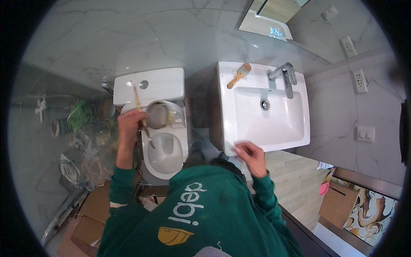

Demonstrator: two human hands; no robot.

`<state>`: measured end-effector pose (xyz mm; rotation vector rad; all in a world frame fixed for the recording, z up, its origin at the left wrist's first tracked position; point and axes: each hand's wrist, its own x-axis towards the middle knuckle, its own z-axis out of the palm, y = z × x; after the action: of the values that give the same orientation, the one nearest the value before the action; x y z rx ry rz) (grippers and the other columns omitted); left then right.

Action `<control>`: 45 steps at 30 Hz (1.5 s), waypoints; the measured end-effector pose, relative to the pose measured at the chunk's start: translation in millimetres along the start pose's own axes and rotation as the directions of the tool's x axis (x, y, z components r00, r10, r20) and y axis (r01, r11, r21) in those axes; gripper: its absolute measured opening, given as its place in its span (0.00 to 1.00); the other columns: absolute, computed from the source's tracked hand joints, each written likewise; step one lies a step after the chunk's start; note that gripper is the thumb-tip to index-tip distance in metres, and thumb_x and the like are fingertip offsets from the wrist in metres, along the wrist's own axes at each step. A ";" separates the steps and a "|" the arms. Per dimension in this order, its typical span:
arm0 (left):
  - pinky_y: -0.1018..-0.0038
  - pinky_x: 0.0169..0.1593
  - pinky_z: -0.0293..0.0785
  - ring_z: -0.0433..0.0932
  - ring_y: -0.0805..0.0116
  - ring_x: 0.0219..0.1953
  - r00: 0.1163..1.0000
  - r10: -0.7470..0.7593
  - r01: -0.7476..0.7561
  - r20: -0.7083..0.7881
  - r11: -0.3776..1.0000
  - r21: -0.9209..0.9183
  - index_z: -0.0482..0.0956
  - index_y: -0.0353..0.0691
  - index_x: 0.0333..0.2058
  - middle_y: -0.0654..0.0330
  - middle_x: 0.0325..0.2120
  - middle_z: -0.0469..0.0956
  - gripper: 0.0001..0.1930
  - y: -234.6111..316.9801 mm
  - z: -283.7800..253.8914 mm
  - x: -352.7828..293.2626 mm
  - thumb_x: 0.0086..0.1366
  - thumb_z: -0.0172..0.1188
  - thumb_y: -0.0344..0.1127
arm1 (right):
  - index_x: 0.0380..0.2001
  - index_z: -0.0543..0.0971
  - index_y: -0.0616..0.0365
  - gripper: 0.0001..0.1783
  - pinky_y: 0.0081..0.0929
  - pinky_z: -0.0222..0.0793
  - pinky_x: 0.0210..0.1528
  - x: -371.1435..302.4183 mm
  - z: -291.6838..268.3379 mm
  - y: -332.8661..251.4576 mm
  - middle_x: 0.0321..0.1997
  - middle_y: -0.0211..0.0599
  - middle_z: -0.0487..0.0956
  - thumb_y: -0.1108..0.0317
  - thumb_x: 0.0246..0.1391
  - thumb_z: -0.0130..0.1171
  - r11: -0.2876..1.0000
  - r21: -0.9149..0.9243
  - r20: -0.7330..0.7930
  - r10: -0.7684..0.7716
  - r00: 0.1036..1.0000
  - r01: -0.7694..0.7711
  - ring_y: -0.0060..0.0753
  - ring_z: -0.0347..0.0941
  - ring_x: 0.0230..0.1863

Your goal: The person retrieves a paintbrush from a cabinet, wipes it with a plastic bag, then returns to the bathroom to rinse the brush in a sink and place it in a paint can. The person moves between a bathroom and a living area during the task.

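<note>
My left hand (130, 123) is closed around a thin, light brown stick-like tool (137, 97) with a dark lower tip, held over the left side of the toilet. That tip hangs by the rim of the open toilet bowl (166, 173). Right beside my left fingers is a round grey container (158, 114), seen from above; whether they touch it I cannot tell. My right hand (250, 155) is at the front left corner of the white sink (230, 128). Its fingers reach out to the left, slightly blurred, with nothing visible in them.
A wide paintbrush (238, 76) with a wooden handle lies on the sink's back left corner, left of the chrome faucet (284, 77). The toilet tank (165, 81) stands against the marble wall. Bags, rolls and cardboard (92, 199) crowd the left side. A mirror hangs above the sink.
</note>
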<state>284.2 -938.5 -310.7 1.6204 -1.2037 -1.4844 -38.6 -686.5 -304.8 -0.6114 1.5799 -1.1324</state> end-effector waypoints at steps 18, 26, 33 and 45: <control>0.84 0.25 0.64 0.71 0.81 0.22 0.964 0.184 -0.176 0.189 0.983 -0.061 0.83 0.32 0.38 0.66 0.22 0.78 0.14 53.5 80.2 -74.4 0.56 0.69 0.35 | 0.40 0.73 0.58 0.18 0.19 0.69 0.26 66.7 82.5 -28.0 0.36 0.35 0.79 0.55 0.58 0.58 0.929 0.331 0.288 0.070 0.955 -0.168 0.34 0.80 0.29; 0.81 0.34 0.70 0.76 0.76 0.29 0.965 0.253 -0.224 0.070 0.931 -0.287 0.80 0.29 0.42 0.60 0.30 0.81 0.13 80.0 69.1 -88.6 0.61 0.64 0.31 | 0.43 0.73 0.62 0.23 0.22 0.71 0.26 54.2 70.5 -26.2 0.38 0.42 0.79 0.52 0.58 0.57 0.909 0.378 0.314 0.053 0.948 -0.177 0.38 0.80 0.30; 0.76 0.46 0.73 0.79 0.67 0.42 0.913 0.408 -0.369 -0.013 0.811 -0.454 0.79 0.30 0.44 0.53 0.39 0.81 0.13 55.1 93.4 -114.7 0.62 0.62 0.29 | 0.46 0.72 0.65 0.25 0.22 0.73 0.28 35.9 66.0 -26.7 0.39 0.45 0.79 0.50 0.60 0.54 0.863 0.471 0.342 0.009 0.940 -0.180 0.38 0.80 0.32; 0.54 0.60 0.57 0.70 0.53 0.57 0.297 0.854 -0.930 0.428 0.158 0.331 0.77 0.37 0.47 0.54 0.51 0.75 0.22 20.9 108.0 -150.6 0.52 0.65 0.34 | 0.47 0.71 0.52 0.19 0.24 0.73 0.31 22.0 68.1 -35.5 0.37 0.33 0.79 0.52 0.59 0.52 0.829 0.535 0.288 0.000 0.958 -0.161 0.29 0.78 0.31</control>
<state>181.8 -795.2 -249.3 0.6233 -2.2668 -0.4124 12.3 -744.1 -283.2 -0.2868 0.9555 -1.3025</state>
